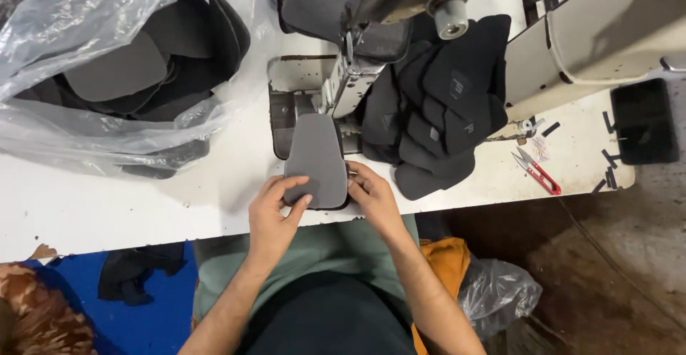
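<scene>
Grey padded tongue-shaped fabric piece (pixel 315 158) at white tabletop (pixel 143 205) front edge; left hand (pixel 275 212) fingers flat on it, right hand (pixel 371 196) fingers pinching its right edge; red thread snips (pixel 536 170) near right edge.

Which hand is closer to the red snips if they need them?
The right hand, probably. It rests at the grey pad's right edge, and the snips lie on that side of the table; the left hand is farther.

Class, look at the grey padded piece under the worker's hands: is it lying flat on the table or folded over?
Flat. The grey padded piece lies spread on the white table, its whole outline showing, with the left hand and right hand at its near edge.
</scene>
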